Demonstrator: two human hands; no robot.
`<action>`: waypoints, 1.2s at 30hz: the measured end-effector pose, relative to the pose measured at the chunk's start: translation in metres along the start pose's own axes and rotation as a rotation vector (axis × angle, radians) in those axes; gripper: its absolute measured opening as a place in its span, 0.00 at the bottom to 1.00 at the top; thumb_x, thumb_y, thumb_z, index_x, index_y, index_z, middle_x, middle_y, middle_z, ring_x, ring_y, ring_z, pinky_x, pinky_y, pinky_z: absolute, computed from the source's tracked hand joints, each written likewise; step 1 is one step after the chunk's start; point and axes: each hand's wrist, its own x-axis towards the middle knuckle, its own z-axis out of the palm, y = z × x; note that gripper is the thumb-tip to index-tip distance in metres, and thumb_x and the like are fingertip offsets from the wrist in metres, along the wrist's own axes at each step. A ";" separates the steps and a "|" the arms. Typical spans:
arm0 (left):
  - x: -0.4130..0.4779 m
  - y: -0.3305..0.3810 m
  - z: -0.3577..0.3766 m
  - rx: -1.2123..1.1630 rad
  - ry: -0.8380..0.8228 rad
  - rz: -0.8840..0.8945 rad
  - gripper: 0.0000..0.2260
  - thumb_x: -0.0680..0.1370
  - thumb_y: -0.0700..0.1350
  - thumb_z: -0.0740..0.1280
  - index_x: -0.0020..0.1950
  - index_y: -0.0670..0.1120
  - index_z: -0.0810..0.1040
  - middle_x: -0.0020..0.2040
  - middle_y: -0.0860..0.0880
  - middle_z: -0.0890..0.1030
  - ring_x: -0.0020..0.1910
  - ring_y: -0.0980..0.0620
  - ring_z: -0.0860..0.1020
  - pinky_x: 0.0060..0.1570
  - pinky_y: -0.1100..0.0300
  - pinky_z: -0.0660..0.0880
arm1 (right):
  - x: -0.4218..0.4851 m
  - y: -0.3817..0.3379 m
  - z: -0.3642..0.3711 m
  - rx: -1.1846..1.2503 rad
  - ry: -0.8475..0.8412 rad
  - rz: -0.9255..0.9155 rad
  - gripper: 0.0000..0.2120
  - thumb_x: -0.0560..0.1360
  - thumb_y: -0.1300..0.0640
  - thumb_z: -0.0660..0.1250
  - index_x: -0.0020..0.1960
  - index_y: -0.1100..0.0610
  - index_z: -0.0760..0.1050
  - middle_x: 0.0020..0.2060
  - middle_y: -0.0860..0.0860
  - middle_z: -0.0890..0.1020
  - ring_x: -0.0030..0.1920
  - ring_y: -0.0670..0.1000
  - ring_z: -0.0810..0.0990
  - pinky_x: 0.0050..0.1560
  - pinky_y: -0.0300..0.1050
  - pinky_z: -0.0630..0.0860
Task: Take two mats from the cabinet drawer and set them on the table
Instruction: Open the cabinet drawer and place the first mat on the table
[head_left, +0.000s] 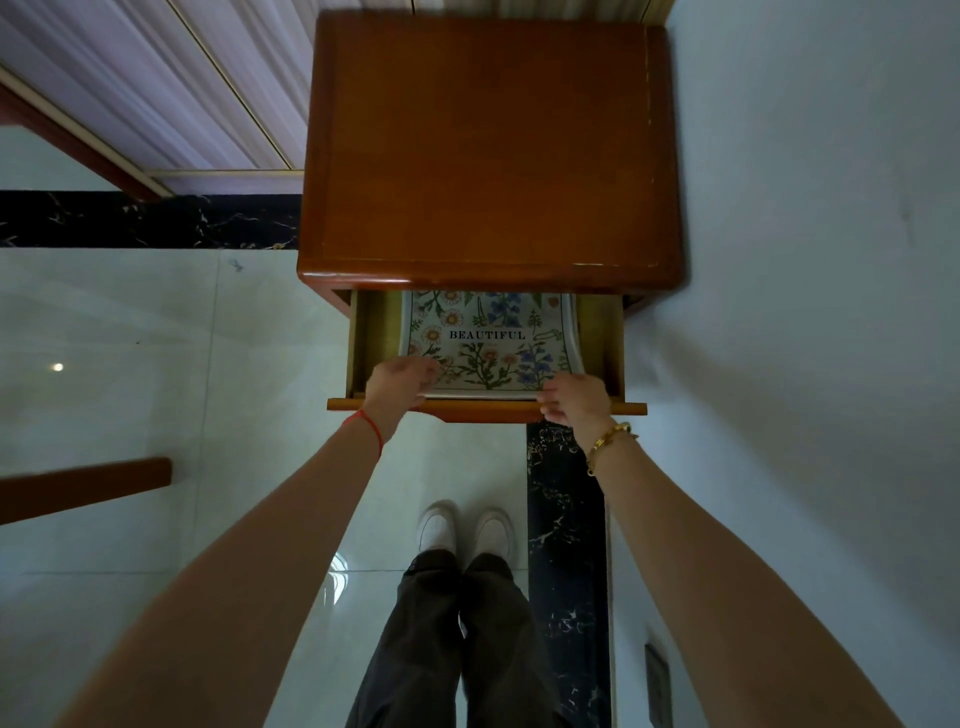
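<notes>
At frame centre the cabinet (488, 150) drawer (600, 338) stands open, a floral mat (488, 338) inside. The left hand (397, 382) and right hand (575, 397) each grip a near corner of the mat with curled fingers.

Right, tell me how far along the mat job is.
Done: the drawer is open. In hand: the left hand and right hand grip the floral mat by its near corners, not yet lifted. Left: lifting two mats out and setting them on the table.
</notes>
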 end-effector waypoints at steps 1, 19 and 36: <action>0.008 0.000 -0.003 0.094 0.044 0.042 0.09 0.80 0.43 0.65 0.57 0.42 0.82 0.58 0.42 0.83 0.57 0.42 0.81 0.59 0.50 0.79 | 0.004 -0.001 -0.001 -0.015 0.007 -0.038 0.13 0.79 0.60 0.60 0.58 0.65 0.77 0.48 0.60 0.83 0.38 0.52 0.82 0.38 0.41 0.80; 0.069 0.003 -0.016 0.244 0.126 -0.163 0.17 0.81 0.43 0.62 0.69 0.39 0.74 0.67 0.39 0.77 0.65 0.39 0.77 0.62 0.48 0.76 | 0.051 -0.010 -0.013 -0.366 0.287 -0.155 0.16 0.80 0.59 0.57 0.44 0.68 0.77 0.42 0.60 0.77 0.43 0.57 0.75 0.41 0.41 0.67; 0.044 0.014 -0.035 0.143 0.082 -0.099 0.11 0.78 0.32 0.62 0.58 0.41 0.77 0.60 0.39 0.79 0.61 0.37 0.78 0.60 0.41 0.77 | 0.032 -0.010 -0.028 -0.145 0.178 -0.038 0.13 0.75 0.64 0.61 0.58 0.63 0.76 0.56 0.60 0.80 0.54 0.61 0.80 0.54 0.55 0.80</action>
